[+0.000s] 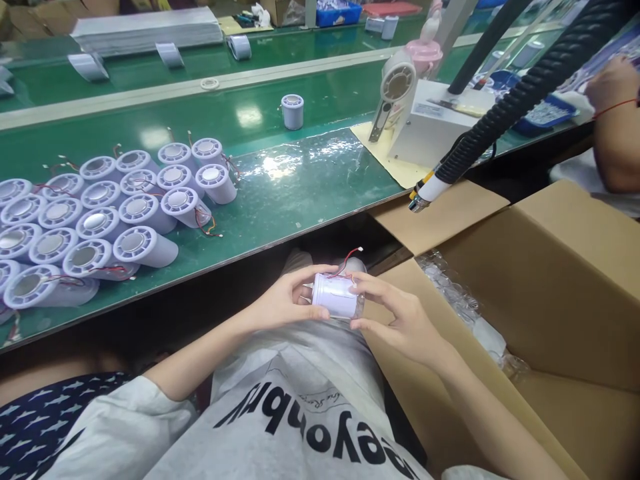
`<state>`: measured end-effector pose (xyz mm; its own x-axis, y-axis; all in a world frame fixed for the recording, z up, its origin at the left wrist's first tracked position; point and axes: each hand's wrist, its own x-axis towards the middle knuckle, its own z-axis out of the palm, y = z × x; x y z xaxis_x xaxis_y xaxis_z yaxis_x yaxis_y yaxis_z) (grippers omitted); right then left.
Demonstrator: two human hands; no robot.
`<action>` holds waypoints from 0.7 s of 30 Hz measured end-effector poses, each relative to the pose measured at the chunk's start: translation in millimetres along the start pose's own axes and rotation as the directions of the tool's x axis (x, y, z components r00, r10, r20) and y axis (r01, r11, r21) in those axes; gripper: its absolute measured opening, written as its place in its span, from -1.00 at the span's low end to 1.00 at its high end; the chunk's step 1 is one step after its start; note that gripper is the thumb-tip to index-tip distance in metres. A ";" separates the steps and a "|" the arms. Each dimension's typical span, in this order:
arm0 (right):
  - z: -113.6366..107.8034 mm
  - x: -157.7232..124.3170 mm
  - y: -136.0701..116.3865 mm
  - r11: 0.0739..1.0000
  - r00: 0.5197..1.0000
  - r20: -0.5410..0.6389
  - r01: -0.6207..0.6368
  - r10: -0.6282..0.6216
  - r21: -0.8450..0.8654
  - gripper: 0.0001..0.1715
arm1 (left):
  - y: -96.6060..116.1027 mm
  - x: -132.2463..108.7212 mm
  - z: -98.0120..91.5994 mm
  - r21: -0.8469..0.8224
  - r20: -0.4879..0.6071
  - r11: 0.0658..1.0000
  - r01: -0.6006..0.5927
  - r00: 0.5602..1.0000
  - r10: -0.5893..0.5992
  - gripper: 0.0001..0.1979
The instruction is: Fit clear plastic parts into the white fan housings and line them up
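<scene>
Between my two hands, above my lap, is a pale lilac cylindrical housing [336, 297] lying on its side, with a clear part at its right end. A thin red wire [349, 261] with a small white plug rises from its top. My left hand [287, 297] grips the left end, fingers behind and thumb at the front. My right hand [395, 313] holds the right end between fingers and thumb. To the left on the green bench stand many similar housings [141, 245] in rows, silver discs in their tops and wires at their sides.
A single housing [293, 112] stands on the green belt [330, 90]. A white device [425, 120] and a hanging black coiled hose tool [425, 193] are at the right. Below them, an open cardboard box [560, 267] holds clear plastic pieces [465, 300]. Another person's arm [617, 127] is at far right.
</scene>
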<state>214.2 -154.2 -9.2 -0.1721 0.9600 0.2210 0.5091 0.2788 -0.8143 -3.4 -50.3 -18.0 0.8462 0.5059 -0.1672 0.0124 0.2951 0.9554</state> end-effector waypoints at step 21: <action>-5.7 3.8 -11.8 0.799 0.917 0.170 -0.399 0.361 0.451 -0.61 | 8.5 -3.9 -0.2 0.472 0.136 0.830 -0.297 0.955 0.264 -0.20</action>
<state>212.4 -153.7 4.3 -0.1174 0.9761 -0.1830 0.0952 -0.1724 -0.9804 -6.7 -49.6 -9.3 0.8838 0.4507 0.1259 0.0104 -0.2880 0.9576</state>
